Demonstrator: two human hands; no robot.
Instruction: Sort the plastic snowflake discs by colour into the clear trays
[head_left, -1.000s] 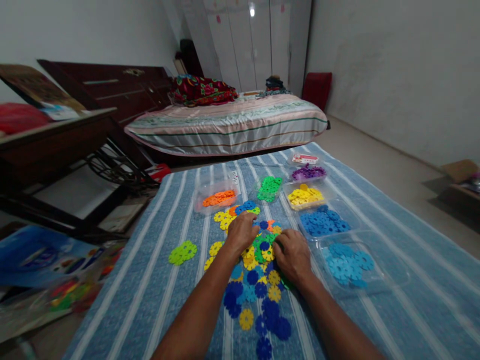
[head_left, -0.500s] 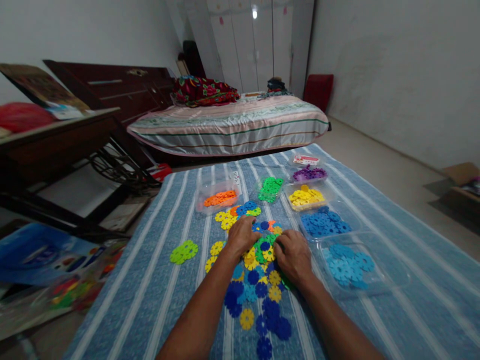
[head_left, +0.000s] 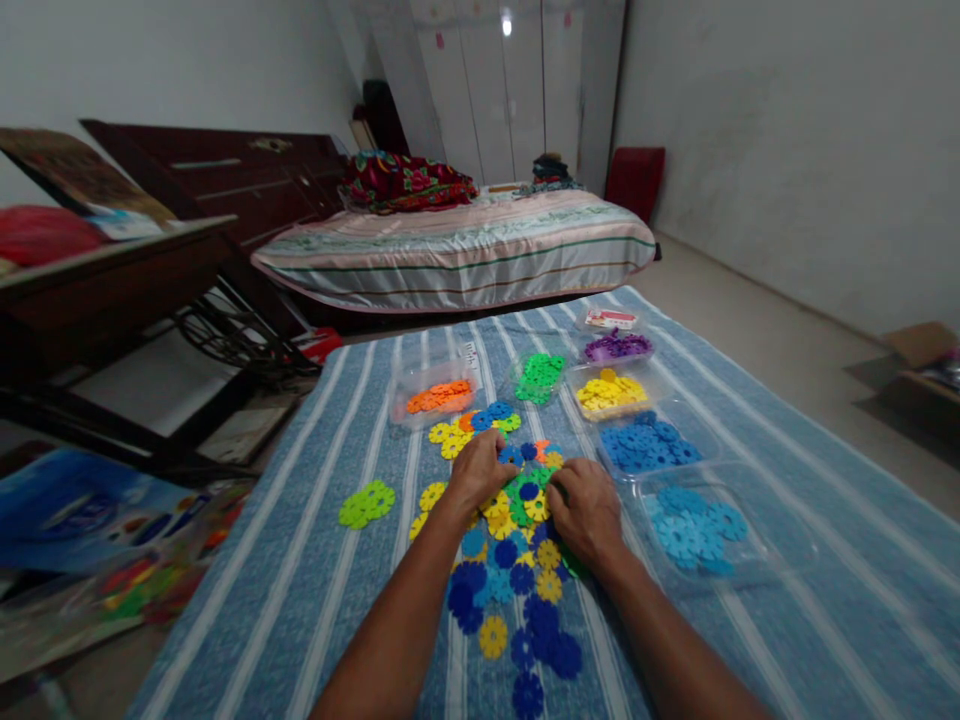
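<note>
A loose pile of flower-shaped plastic discs [head_left: 493, 636] in yellow, green and several blues lies on the striped cloth. My left hand [head_left: 478, 474] is over the pile's left side, thumb and fingers bent in close to a blue disc [head_left: 511, 456]. Whether that disc is gripped or only touched I cannot tell. At the pile's right edge, my right hand [head_left: 589, 508] has its fingers curled in beside the green discs [head_left: 517, 493]. Its fingertips are hidden, and so is anything they hold.
Clear tubs hold sorted discs: orange [head_left: 440, 396], green [head_left: 540, 377], purple [head_left: 617, 345], yellow [head_left: 611, 391], blue [head_left: 649, 443] and light blue [head_left: 694, 530]. Lime discs [head_left: 367, 503] lie apart on the left. Beyond the striped cloth [head_left: 300, 560] stands a bed [head_left: 457, 250].
My left hand has shifted very slightly left, and more of the blue disc beside its fingers shows. The right hand stays at the green discs.
</note>
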